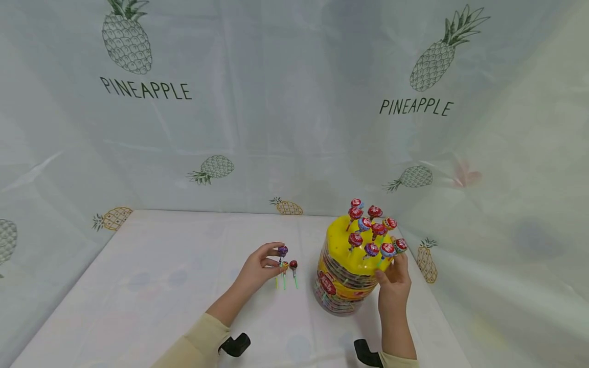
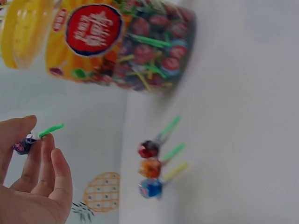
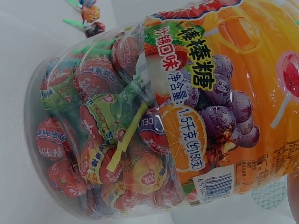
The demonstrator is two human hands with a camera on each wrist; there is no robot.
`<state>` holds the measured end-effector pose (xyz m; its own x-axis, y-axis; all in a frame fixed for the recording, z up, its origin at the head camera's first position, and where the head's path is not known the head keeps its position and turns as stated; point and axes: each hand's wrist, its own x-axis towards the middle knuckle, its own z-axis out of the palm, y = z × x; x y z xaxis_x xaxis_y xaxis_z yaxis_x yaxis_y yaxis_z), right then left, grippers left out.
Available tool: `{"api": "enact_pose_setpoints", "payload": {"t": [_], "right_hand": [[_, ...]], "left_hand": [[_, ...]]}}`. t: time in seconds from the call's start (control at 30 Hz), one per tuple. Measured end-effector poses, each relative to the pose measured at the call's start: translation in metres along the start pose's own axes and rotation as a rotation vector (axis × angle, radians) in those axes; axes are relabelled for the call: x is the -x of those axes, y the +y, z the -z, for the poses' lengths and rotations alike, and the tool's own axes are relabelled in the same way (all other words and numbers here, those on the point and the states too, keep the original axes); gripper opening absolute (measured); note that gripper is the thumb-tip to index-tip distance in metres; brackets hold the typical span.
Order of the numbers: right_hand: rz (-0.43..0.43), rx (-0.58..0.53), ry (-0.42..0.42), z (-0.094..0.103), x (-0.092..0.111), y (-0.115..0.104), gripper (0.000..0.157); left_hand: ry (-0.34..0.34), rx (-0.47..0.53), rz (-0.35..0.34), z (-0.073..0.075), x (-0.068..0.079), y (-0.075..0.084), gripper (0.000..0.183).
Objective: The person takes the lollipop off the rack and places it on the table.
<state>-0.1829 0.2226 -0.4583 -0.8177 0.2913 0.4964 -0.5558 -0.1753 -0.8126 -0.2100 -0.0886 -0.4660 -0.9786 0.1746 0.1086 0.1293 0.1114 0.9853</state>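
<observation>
My left hand [image 1: 261, 266] pinches a purple-wrapped lollipop [image 2: 23, 145] by thumb and fingertips, its green stick pointing away from the palm. On the table lie three lollipops side by side: a dark red one [image 2: 148, 148], an orange one [image 2: 150, 168] and a blue one [image 2: 150, 188]. To their right stands a big clear jar [image 1: 346, 286] full of wrapped lollipops, with a yellow lid [image 1: 339, 244]. Several lollipops [image 1: 355, 240] stand upright in the lid. My right hand [image 1: 394, 286] holds the jar at the lid's right side, thumb in front, other fingers partly hidden behind.
A white cloth-covered table [image 1: 152, 286] spreads out under everything. Behind and to the right hangs a pale curtain [image 1: 294, 102] printed with pineapples. Black wrist mounts [image 1: 235, 345] sit at both sleeves.
</observation>
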Motion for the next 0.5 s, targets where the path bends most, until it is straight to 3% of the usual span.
{"api": "enact_pose_setpoints", "payload": {"t": [0.33,0.5], "right_hand": [[0.024,-0.011,-0.012,0.001,0.000,0.003,0.052],[0.010,0.021,-0.003,0.000,0.000,0.001,0.051]], "left_hand": [[0.119,-0.070,0.129,0.015,-0.006,-0.034,0.058],[0.134,-0.116,0.172,0.021,-0.011,-0.048,0.059]]}}
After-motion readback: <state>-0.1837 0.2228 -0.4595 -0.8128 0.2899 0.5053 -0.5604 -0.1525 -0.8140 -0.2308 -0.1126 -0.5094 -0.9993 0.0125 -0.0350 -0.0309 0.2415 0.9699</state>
